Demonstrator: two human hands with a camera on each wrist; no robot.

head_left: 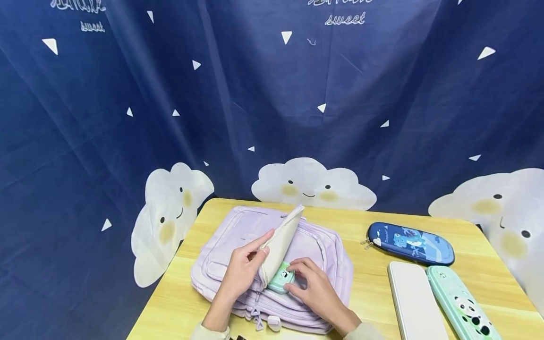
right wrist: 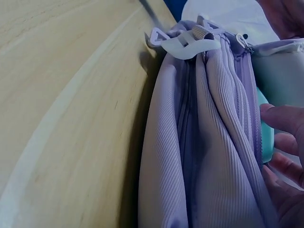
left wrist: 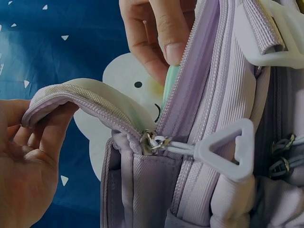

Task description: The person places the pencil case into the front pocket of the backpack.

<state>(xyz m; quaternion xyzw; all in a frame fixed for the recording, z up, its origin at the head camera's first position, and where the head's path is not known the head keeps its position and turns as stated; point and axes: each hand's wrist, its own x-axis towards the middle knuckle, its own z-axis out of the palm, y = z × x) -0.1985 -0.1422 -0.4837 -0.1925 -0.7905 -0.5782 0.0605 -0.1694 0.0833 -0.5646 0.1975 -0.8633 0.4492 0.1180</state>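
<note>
A lavender backpack [head_left: 250, 226] is lying on a pale yellow, wood-grained table [head_left: 365, 297]. Behind the backpack, a dark blue cloth [head_left: 272, 108] is hanging in soft folds, showing scattered white triangles and the word "sweet"; smiling clouds [head_left: 312, 191] are lining its lower part, one directly behind the backpack and others to either side. On the backpack, the person's left grip [head_left: 244, 270] is pinching a raised flap [head_left: 281, 243], whose pale lining is showing. The right grip [head_left: 315, 284] is holding a small mint case [head_left: 278, 283] between thumb and fingers; the case is sitting partly inside the backpack's opened pocket, beneath the flap. Right of the backpack, a blue dinosaur case [head_left: 418, 244] is lying toward the far side, while a white case [head_left: 416, 302] and, farther from the backpack, a green panda case [head_left: 461, 302] are resting nearer.
</note>
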